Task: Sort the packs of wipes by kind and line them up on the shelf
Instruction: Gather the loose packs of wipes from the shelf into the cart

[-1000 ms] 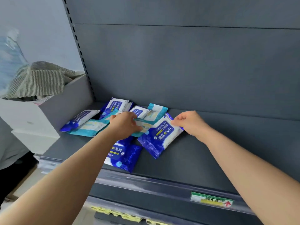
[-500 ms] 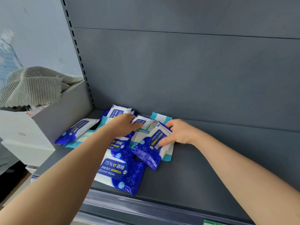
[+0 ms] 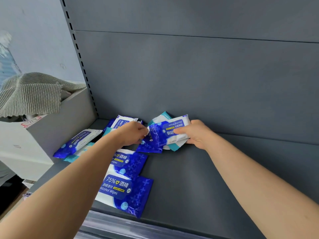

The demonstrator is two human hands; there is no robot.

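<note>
- The right hand point(image 3: 196, 133) grips a small stack at the back of the dark grey metal shelf point(image 3: 189, 178): a glossy blue-and-white plastic alcohol-wipes pack point(image 3: 164, 135) lies on a teal-and-white pack point(image 3: 174, 147).
- The left hand point(image 3: 133, 133), fingers curled, is at the stack's left edge; I cannot tell whether it pinches anything.
- Two more blue packs point(image 3: 127, 192) lie flat near the front.

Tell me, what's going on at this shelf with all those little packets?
A person is sorting packs of wipes on a grey shelf. The right hand grips a blue alcohol-wipes pack stacked on a teal-edged pack; the left hand is at the blue pack's other edge, grip unclear. In front and to the left, other blue packs lie loose, not yet lined up.
</note>
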